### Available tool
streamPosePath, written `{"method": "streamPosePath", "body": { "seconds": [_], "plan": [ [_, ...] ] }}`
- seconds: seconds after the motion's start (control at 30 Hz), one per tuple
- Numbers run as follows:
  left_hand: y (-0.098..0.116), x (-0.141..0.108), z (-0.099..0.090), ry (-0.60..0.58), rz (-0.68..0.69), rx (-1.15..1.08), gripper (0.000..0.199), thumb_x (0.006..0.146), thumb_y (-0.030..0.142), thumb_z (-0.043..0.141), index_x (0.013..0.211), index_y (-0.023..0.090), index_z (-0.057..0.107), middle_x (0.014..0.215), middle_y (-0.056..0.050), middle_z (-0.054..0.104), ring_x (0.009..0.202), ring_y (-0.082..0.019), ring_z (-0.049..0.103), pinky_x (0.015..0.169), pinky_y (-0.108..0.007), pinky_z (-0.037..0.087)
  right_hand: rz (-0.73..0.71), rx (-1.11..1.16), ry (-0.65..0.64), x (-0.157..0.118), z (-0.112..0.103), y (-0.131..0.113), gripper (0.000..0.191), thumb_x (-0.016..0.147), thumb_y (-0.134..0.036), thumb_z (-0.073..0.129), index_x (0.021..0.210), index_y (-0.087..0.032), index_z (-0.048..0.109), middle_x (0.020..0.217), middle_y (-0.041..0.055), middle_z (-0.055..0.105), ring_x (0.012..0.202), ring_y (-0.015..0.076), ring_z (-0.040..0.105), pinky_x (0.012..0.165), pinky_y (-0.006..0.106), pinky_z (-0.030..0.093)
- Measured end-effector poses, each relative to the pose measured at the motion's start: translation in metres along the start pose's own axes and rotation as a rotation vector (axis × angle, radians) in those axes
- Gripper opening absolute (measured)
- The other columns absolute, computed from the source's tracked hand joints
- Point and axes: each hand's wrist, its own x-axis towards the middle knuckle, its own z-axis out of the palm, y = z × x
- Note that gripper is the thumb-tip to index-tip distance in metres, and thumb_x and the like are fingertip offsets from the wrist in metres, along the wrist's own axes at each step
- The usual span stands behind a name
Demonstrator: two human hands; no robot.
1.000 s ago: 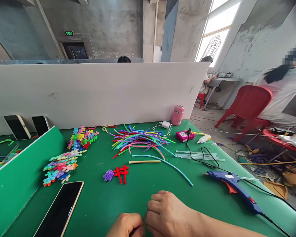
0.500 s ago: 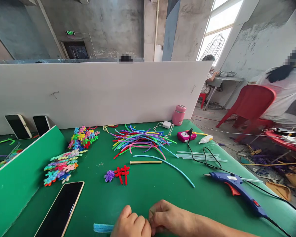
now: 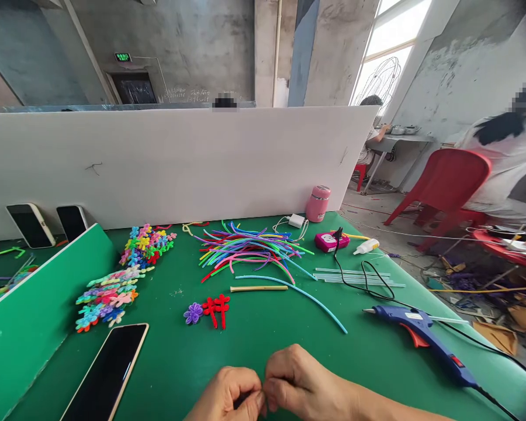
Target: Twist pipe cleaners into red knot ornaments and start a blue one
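Note:
At the bottom centre, my left hand [image 3: 232, 394] is closed in a pinch, and what it holds is hidden by the fingers. My right hand [image 3: 296, 380] touches it from the right, its fingers curled together, with nothing visible between them. Above the hands lie a purple flower [image 3: 193, 313], two red pipe-cleaner shapes [image 3: 216, 310] and a beige stick [image 3: 258, 288]. A single light blue pipe cleaner [image 3: 309, 295] curves to the right of the stick. Farther back is a pile of coloured pipe cleaners [image 3: 249, 248].
A blue glue gun [image 3: 416, 330] with its black cord lies right, near clear glue sticks [image 3: 355, 277]. A phone [image 3: 107, 371] and finished flowers [image 3: 109, 295] are left, beside a green divider [image 3: 48, 316]. A pink bottle [image 3: 318, 203] stands at the back; a person sits far right.
My left hand has turned and its fingers now pinch toward my right hand. The blue pipe-cleaner bundle that stuck out left of it is no longer visible. My right hand has risen slightly.

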Motion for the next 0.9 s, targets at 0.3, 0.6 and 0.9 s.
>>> {"method": "streamPosePath", "body": {
  "seconds": [0.3, 0.6, 0.9],
  "plan": [
    [-0.010, 0.010, 0.015, 0.460, 0.237, 0.149, 0.025, 0.078, 0.020, 0.039, 0.057, 0.018, 0.053, 0.052, 0.001, 0.049, 0.050, -0.012, 0.040, 0.050, -0.024, 0.029, 0.225, 0.376, 0.122, 0.018, -0.006, 0.007, 0.024, 0.069, -0.026, 0.042, 0.049, -0.014, 0.048, 0.050, -0.0023, 0.042, 0.050, 0.0083, 0.034, 0.050, 0.021, 0.027],
    [0.005, 0.035, 0.001, 0.654, -0.033, -1.037, 0.015, 0.064, 0.027, 0.064, 0.068, 0.013, 0.067, 0.068, -0.004, 0.062, 0.065, -0.014, 0.054, 0.059, -0.024, 0.041, 0.156, 0.417, 0.409, 0.034, -0.013, 0.009, 0.036, 0.078, -0.049, 0.043, 0.072, -0.014, 0.050, 0.058, -0.0038, 0.040, 0.052, 0.0082, 0.030, 0.048, 0.021, 0.023],
    [-0.003, 0.052, 0.019, 0.710, 0.017, -1.069, 0.020, 0.062, 0.029, 0.067, 0.076, 0.014, 0.070, 0.074, -0.006, 0.067, 0.077, -0.018, 0.057, 0.065, -0.026, 0.042, 0.041, 0.475, 0.373, 0.038, 0.003, 0.027, 0.036, 0.071, -0.049, 0.055, 0.065, -0.014, 0.048, 0.060, -0.0031, 0.044, 0.054, 0.0083, 0.036, 0.052, 0.021, 0.029]
  ]
}}
